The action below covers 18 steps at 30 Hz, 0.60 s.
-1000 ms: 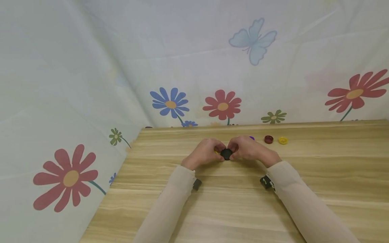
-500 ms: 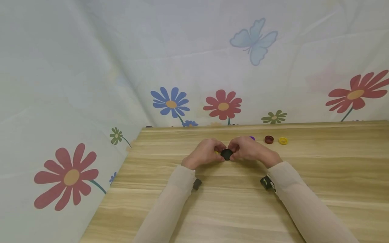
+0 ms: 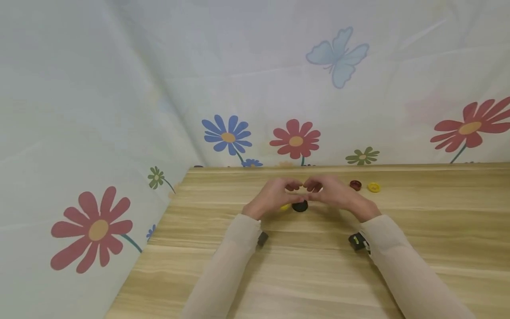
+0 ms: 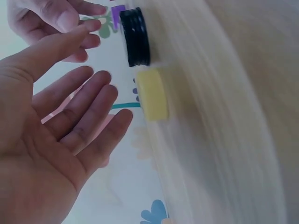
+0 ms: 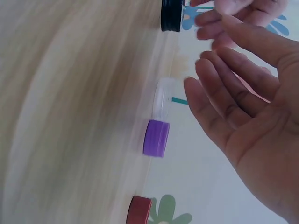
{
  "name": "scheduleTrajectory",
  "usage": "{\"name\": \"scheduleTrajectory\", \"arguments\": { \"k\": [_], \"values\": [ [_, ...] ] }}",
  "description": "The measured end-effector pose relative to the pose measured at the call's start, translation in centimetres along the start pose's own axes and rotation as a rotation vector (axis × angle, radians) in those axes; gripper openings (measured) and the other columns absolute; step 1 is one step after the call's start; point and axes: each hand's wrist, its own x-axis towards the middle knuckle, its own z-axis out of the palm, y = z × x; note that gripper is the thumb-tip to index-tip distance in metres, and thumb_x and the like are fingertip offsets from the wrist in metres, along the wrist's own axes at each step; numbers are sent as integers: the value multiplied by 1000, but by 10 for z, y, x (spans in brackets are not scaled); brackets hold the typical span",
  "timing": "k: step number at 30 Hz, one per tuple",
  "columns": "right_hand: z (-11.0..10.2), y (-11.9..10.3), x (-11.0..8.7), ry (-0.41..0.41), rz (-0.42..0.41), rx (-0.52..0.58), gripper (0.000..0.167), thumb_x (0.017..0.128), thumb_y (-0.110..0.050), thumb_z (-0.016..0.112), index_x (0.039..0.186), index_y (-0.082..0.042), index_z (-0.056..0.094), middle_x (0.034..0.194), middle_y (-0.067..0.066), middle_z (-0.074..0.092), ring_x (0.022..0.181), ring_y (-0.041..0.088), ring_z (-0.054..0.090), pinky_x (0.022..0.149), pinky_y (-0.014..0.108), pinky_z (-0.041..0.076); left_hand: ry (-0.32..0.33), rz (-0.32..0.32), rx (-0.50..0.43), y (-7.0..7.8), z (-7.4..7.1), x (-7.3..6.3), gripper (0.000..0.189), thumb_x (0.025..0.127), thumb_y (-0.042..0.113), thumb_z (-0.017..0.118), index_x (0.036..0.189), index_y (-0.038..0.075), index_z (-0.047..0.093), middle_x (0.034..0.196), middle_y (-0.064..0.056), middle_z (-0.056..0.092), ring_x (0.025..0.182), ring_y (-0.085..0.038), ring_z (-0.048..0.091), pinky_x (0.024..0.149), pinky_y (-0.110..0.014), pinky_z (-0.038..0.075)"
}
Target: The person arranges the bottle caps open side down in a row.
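A black round piece, ridged around its side in the left wrist view, lies on the wooden table. My left hand and right hand hover just above and behind it, fingertips close together, thumbs nearly meeting. Neither hand holds anything; in the wrist views the fingers are loosely extended and the palms bare. A yellow round piece sits beside the black one, partly covered by my left hand in the head view. Near my right hand, the right wrist view has a purple round piece and a clear piece next to it.
Farther right on the table are a dark red round piece and another yellow round piece. A flower-printed cloth hangs along the back and left edges of the table.
Both hands have let go of the black round piece and risen slightly above it. The piece stays on the table. The head view has shifted a little.
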Motion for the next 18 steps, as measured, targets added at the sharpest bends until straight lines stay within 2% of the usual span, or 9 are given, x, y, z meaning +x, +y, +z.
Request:
{"name": "scheduleTrajectory", "arguments": {
  "k": [4, 10, 18],
  "values": [
    [-4, 2, -3, 46, 21, 12, 32, 98, -13, 78, 122, 6, 70, 109, 14, 72, 100, 30, 66, 91, 49, 57, 39, -5, -19, 4, 0, 4, 47, 97, 30, 81, 138, 8, 72, 131, -7, 73, 122, -21, 66, 102, -35, 54],
    [-13, 7, -6, 105, 56, 21, 31, 99, -12, 77, 123, 7, 70, 111, 17, 72, 102, 33, 67, 92, 51, 56, 67, 13, 4, 10, 4, 16, 46, 96, 26, 82, 137, 7, 71, 130, -7, 73, 121, -21, 67, 101, -32, 53],
    [-20, 15, -9, 142, 52, 9, 34, 99, -12, 76, 125, 8, 68, 122, 26, 70, 109, 39, 68, 94, 56, 56, 93, -21, -13, 16, 11, 27, 44, 97, 24, 81, 137, 8, 71, 131, -4, 73, 121, -19, 66, 100, -27, 54]
  ]
}}
